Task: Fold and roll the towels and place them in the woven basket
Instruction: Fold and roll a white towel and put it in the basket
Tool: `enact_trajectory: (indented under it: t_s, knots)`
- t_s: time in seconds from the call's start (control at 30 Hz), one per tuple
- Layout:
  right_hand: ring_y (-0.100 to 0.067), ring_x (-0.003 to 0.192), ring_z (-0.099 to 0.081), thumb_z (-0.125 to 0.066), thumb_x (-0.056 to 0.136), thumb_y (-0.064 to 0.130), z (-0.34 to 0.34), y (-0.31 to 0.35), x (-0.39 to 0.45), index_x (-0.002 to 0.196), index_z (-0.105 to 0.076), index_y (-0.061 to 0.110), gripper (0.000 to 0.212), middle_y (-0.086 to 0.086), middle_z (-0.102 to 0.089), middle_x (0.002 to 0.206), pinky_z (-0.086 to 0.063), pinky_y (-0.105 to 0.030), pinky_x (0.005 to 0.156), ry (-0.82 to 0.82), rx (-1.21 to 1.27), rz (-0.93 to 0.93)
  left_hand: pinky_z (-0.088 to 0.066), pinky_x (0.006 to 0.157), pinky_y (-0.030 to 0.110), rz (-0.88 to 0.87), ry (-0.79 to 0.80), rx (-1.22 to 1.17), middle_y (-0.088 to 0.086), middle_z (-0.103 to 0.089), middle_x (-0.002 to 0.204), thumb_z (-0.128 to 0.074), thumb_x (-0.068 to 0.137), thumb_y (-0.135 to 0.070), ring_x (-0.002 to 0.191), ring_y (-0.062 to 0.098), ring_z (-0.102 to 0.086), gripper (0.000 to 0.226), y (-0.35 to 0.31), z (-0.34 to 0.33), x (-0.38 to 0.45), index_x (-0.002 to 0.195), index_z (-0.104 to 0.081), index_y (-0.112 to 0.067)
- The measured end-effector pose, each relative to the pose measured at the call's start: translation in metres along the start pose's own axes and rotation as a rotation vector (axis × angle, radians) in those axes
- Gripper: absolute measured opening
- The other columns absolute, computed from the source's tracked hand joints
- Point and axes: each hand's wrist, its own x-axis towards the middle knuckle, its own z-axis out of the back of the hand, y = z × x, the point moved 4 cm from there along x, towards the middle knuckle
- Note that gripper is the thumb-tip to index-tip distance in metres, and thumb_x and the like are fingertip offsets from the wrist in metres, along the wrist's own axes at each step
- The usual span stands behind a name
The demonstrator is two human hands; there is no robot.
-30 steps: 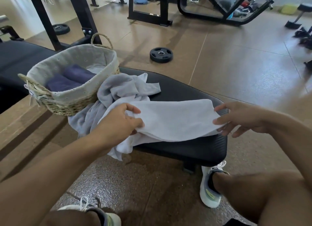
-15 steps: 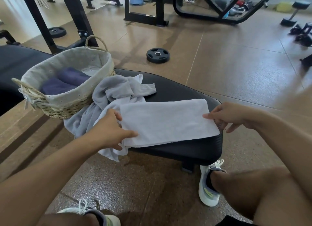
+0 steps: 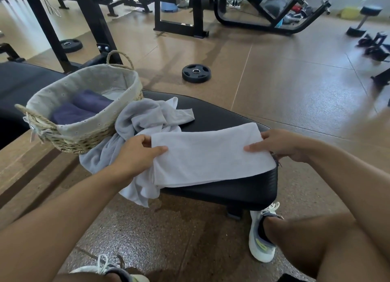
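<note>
A white towel [image 3: 211,155] lies folded into a flat strip across the near end of a black padded bench [image 3: 228,117]. My left hand [image 3: 137,153] grips its left end, thumb on top. My right hand [image 3: 280,144] pinches its right end at the bench edge. A crumpled grey towel [image 3: 147,117] lies heaped behind my left hand, partly hanging off the bench. The woven basket [image 3: 84,138] with a pale fabric liner stands at the left on the bench. Two rolled dark blue towels [image 3: 84,106] lie inside it.
My two feet in white shoes [image 3: 261,239] rest on the brown floor by the bench. A black weight plate [image 3: 196,73] lies on the floor beyond. Black gym machine frames [image 3: 179,18] stand at the back, dumbbells [image 3: 363,20] at the far right.
The white towel has gone from loosely bunched to a flat folded strip. Both hands have shifted onto its two ends, the right one moving further onto the cloth.
</note>
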Motion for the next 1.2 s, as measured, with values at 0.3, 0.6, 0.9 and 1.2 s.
enact_trajectory:
  t_s: [0.3, 0.6, 0.9, 1.2]
  knots:
    - [-0.024, 0.097, -0.071, -0.076, 0.087, 0.040, 0.042, -0.011, -0.017, 0.113, -0.073, 0.020, 0.033, -0.002, -0.077, 0.105, -0.058, -0.041, 0.088, -0.132, 0.239, 0.004, -0.046, 0.056, 0.026, -0.147, -0.091, -0.166, -0.001, -0.069, 0.073, -0.081, 0.082, -0.032, 0.052, 0.009, -0.057, 0.024, -0.025, -0.007, -0.002, 0.087, -0.065, -0.014]
    - [-0.024, 0.078, -0.062, -0.070, 0.092, 0.044, 0.048, -0.050, -0.003, 0.111, -0.067, 0.004, 0.045, -0.010, -0.069, 0.099, -0.052, -0.028, 0.062, -0.232, 0.028, -0.203, -0.048, 0.069, 0.030, -0.551, -0.082, 0.298, -0.013, -0.062, 0.079, -0.079, 0.080, -0.031, 0.074, 0.006, -0.057, 0.022, -0.039, -0.046, -0.012, 0.080, -0.057, -0.029]
    - [-0.024, 0.078, -0.066, -0.069, 0.089, 0.055, 0.047, -0.053, 0.009, 0.106, -0.069, 0.013, 0.045, -0.008, -0.074, 0.107, -0.055, -0.032, 0.070, -0.190, 0.078, -0.210, -0.043, 0.096, 0.031, -0.846, 0.276, 0.779, -0.013, -0.058, 0.114, -0.070, 0.084, -0.048, 0.107, 0.010, -0.050, 0.030, -0.028, -0.068, -0.019, 0.109, -0.063, -0.032]
    - [-0.024, 0.080, -0.067, -0.062, 0.092, 0.060, 0.041, -0.051, 0.004, 0.114, -0.067, 0.014, 0.050, -0.006, -0.073, 0.107, -0.053, -0.031, 0.064, -0.149, 0.047, -0.239, -0.052, 0.075, 0.029, -0.852, -0.020, 0.403, -0.012, -0.076, 0.093, -0.071, 0.092, -0.025, 0.085, 0.009, -0.069, 0.008, -0.044, -0.056, -0.026, 0.098, -0.076, -0.023]
